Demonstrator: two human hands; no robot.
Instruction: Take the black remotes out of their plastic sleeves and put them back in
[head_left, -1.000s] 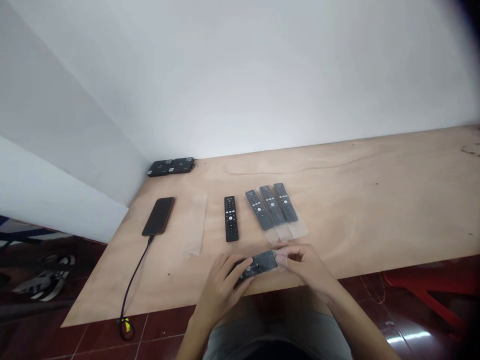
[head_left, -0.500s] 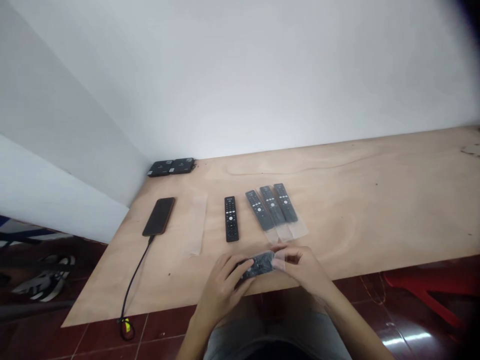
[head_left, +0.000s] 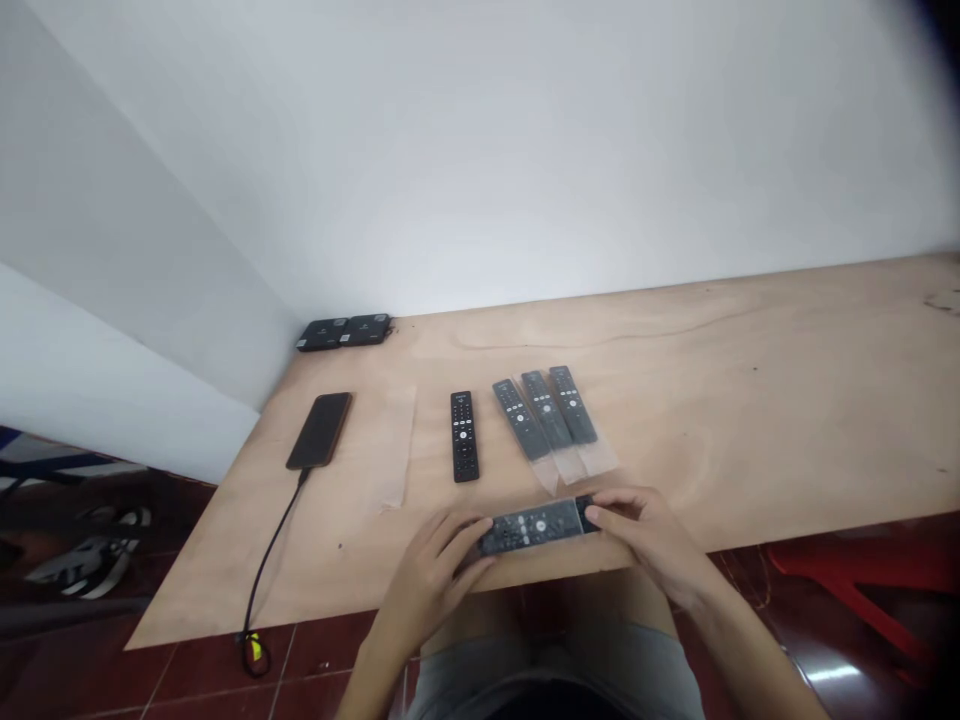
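Observation:
A black remote control [head_left: 538,526] lies sideways near the table's front edge, mostly inside a clear plastic sleeve. Its right end sticks out bare. My left hand [head_left: 439,565] is closed around the sleeved left end, thumb and fingers pinching it. At the bare right end, my right hand [head_left: 637,525] grips the remote between thumb and fingers. Just beyond, a bare remote [head_left: 464,437] lies upright in view. To its right, three sleeved remotes [head_left: 547,412] are fanned out side by side. An empty plastic sleeve [head_left: 397,450] lies flat on the left.
A black phone [head_left: 320,430] with a cable [head_left: 264,568] hanging over the front edge lies at the left of the wooden table [head_left: 750,420]. Two black boxes [head_left: 345,332] stand in the back left corner by the wall. A red chair [head_left: 862,570] is below right.
My right hand has moved right, from the sleeve's loose end to the remote's bare end. More of the remote shows between my hands now.

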